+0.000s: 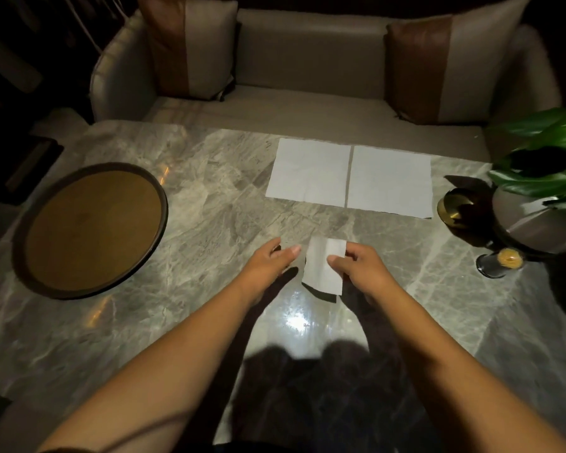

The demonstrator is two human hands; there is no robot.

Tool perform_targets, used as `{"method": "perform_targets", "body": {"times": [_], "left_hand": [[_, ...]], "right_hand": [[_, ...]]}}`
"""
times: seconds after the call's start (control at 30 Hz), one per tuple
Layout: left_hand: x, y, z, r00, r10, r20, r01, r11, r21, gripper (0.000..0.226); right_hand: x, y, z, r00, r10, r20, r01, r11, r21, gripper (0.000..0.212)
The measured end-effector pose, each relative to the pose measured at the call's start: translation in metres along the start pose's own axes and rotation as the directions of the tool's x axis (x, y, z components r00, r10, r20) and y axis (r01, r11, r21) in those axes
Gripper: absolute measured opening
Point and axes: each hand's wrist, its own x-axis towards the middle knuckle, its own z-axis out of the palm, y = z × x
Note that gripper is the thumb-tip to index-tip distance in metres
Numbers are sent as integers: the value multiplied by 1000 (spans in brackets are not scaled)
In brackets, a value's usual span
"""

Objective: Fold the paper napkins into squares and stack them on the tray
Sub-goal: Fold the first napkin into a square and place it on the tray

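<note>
One folded napkin [324, 268] hangs from our right hand [361, 273]. The thumb and fingers pinch its right edge, and it is lifted a little off the table [209, 220]. Our left hand [265, 264] is just beside it on the left, with loose fingers and nothing in it.

We think the paper is a long strip and not yet a square. Only one edge is held, so it could flop open or fold crooked. A hard tug could rip the thin paper.

Past our hands lie a first flat napkin [309, 173] and a second flat napkin [389, 181], side by side near the far table edge. A careless push could slide them off toward the sofa [307, 60].

To the right of our right hand stand a short glass [502, 264] and a gold cup [451, 204]. A wide swing that way could knock them over.

The round tray [89, 230] sits well to the left of our left hand, with no napkin on it yet. Only bare table lies between, so we have good room to move there.
</note>
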Motion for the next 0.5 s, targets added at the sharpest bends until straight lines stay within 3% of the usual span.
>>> {"method": "perform_targets", "body": {"times": [0.07, 0.13, 0.17, 0.4, 0.5], "left_hand": [[-2, 2, 10, 990, -52, 128, 71, 987, -147, 78], [-4, 4, 18, 973, -20, 232, 85, 958, -274, 39], [-6, 6, 21, 968, 0, 252, 87, 939, -333, 31], [-18, 21, 34, 960, -17, 281, 147, 881, -449, 40], [-25, 22, 33, 952, -14, 306, 165, 865, -474, 55]], "right_hand": [[-8, -5, -7, 998, -1, 55, -3, 997, 74, 24], [-15, -12, -13, 995, -8, 101, -3, 994, 111, 24], [-19, -16, -15, 993, -10, 116, -6, 991, 132, 23], [-39, -33, -25, 988, -3, 156, -26, 983, 184, 21], [-45, -36, -27, 985, 13, 172, -56, 968, 246, 23]]}}
